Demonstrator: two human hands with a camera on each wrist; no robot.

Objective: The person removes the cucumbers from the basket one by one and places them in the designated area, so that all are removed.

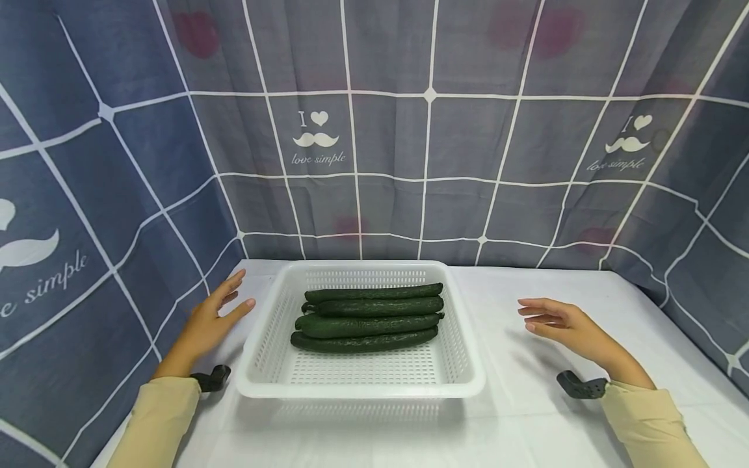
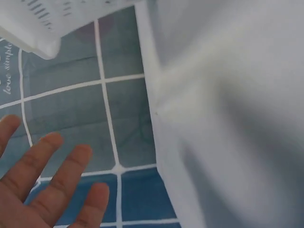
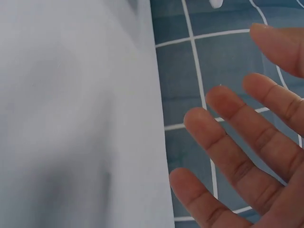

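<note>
Several dark green cucumbers [image 1: 368, 325] lie side by side in a white perforated plastic basket [image 1: 363, 390], seen in the head view. To the left of the basket is my left hand [image 1: 207, 325], thumb apart from the fingers and holding nothing. My right hand [image 1: 564, 325] hovers over the table well to the right of the basket, its fingers loosely bent and nothing in its grasp. Both wrist views show spread, relaxed fingers. A corner of the basket [image 2: 42, 45] appears at the top of the left wrist view.
A white cloth covers the table [image 1: 515, 429]. Blue-grey curtains [image 1: 386, 136] with white grid lines stand behind and on both sides, the left one close to my left hand. A black strap device [image 1: 582, 385] sits on each wrist.
</note>
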